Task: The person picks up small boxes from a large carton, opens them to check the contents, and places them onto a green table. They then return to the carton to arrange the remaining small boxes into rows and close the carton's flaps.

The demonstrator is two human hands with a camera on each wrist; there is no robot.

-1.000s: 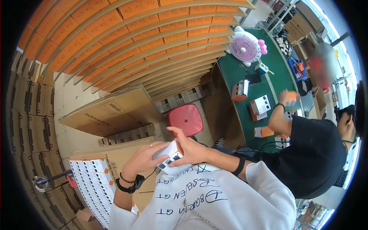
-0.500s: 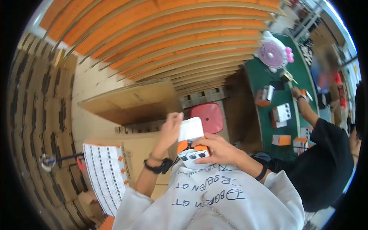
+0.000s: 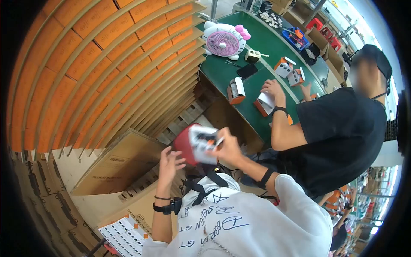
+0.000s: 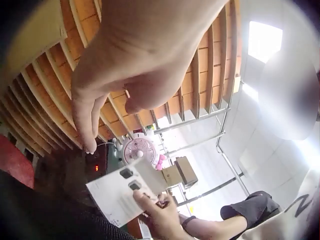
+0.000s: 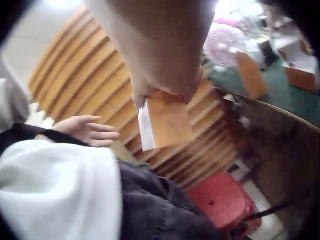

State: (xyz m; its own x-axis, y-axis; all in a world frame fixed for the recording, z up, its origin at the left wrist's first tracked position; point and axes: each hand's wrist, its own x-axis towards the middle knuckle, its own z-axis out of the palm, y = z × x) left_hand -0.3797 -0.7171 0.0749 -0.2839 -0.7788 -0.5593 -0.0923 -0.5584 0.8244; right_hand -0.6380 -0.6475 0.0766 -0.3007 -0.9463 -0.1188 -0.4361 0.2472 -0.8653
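Observation:
In the head view a white and orange box [image 3: 204, 143] with dark product pictures is gripped at its right side by my right hand [image 3: 228, 148]; it is blurred. My left hand [image 3: 170, 163] is off the box, to its left, fingers spread and holding nothing. The left wrist view shows the box's white face [image 4: 120, 192] with my right hand [image 4: 162, 216] pinching it, and my left hand [image 4: 135, 65] apart above. In the right wrist view the orange side [image 5: 170, 121] hangs under my right hand [image 5: 162, 87].
A green table [image 3: 218, 73] bears a pink fan [image 3: 222, 44] and several small boxes. A person in black [image 3: 338, 128] handles boxes there. Orange boxes [image 3: 51, 51] are stacked in layers at the left. A red stool [image 5: 220, 200] and a flat carton [image 3: 117, 160] stand near me.
The held box has swung up and turned, and my left hand has come away from it. My view has turned towards the table, where the other person's hands have moved among the boxes.

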